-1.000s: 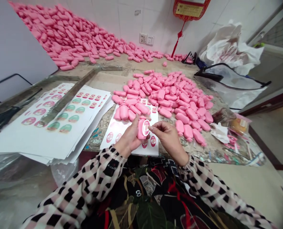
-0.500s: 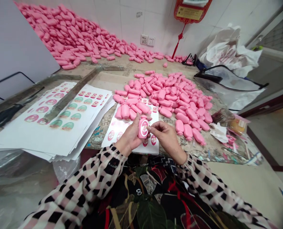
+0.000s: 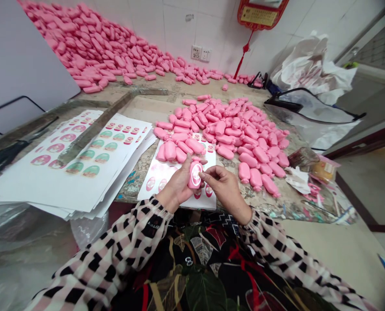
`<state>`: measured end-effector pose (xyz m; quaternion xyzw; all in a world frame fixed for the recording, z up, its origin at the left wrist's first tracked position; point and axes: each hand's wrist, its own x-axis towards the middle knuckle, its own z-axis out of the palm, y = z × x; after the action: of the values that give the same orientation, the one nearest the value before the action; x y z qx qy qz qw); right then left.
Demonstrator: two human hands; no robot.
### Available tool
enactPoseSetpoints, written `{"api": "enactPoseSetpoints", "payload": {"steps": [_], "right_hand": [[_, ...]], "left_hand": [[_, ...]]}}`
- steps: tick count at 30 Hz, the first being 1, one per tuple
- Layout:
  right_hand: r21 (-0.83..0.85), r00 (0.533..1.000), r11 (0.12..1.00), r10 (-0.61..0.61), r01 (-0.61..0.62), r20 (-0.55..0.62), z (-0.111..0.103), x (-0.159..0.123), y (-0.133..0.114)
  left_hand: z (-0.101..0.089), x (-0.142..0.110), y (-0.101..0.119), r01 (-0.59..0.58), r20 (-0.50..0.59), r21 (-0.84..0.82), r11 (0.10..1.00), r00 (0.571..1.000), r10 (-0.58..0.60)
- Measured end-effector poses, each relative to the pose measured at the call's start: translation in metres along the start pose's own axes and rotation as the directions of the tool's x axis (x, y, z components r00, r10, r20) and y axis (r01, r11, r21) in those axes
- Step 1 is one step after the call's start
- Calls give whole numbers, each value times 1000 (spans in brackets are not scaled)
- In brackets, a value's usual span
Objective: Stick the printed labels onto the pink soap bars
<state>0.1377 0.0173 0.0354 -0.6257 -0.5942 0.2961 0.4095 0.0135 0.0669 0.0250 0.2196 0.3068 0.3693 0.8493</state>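
Note:
A small pink plastic bottle (image 3: pixel 195 183) is held upright in my left hand (image 3: pixel 179 186), the fingers wrapped around it and the thumb along its left side. On the bottle's front lies a white-edged oval sticker (image 3: pixel 196 173) with a pink and white print. My right hand (image 3: pixel 224 186) is pinched at the sticker's right edge, thumb and forefinger together against it. Beneath both hands is a sheet of stickers (image 3: pixel 150 196), partly covered by the hands and by loose pink bottles (image 3: pixel 180 147).
A big heap of pink bottles (image 3: pixel 218 125) spreads behind and right of my hands; another pile (image 3: pixel 98 47) rests against the wall. Stacked sticker sheets (image 3: pixel 49 185) lie left under a flat metal bar (image 3: pixel 95 129). Paper scraps (image 3: pixel 297 180) and a packaged item (image 3: pixel 323 170) sit at right.
Very little differs. My right fingertips have shifted slightly left on the sticker, and the bottle has turned or tilted a touch in my left hand.

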Motion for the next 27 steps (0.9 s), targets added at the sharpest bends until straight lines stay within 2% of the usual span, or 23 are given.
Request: {"api": "enactPoseSetpoints", "payload": {"steps": [3,5,7,9,11,12,14,16,19,22,24,27], "right_hand": [[-362,987,923,-158,133,-38,-6,-4,-3],[-470,978,871,-198,145,-64,-9,-3,-3],[-348,991,935,-102,66,-87,-9,1,-1],[-17,997,997,79,-79,-1,-5,7,3],[315,964,917,194,-245,183,1,10,6],[421,942,852,213,-310,261,4,11,8],[528,915,757,238,-385,327,8,9,10],[564,905,712,269,-417,329,9,5,11],[582,899,690,269,-430,346,13,-2,10],[563,875,689,236,-457,422,21,-9,8],[511,847,723,197,-466,494,28,-14,6],[375,801,839,115,-395,588,32,-21,7]], "left_hand": [[-4,0,-1,8,13,7,1000,1000,-8],[-6,-1,-3,20,32,-1,1000,999,-20],[-6,-1,-4,21,33,15,1000,999,-22],[-3,-1,-7,7,9,76,997,1000,-8],[1,-3,-10,-18,-6,161,987,1000,19],[3,-6,-12,-33,5,197,980,999,33],[6,-13,-13,-79,43,249,965,997,70],[6,-24,-14,-123,75,301,946,992,105],[-2,-44,-13,-161,79,414,896,987,141],[-14,-64,-14,-172,53,494,852,984,169],[-24,-81,-12,-156,37,530,833,986,162],[-36,-118,1,-92,-33,582,808,990,137]]}}
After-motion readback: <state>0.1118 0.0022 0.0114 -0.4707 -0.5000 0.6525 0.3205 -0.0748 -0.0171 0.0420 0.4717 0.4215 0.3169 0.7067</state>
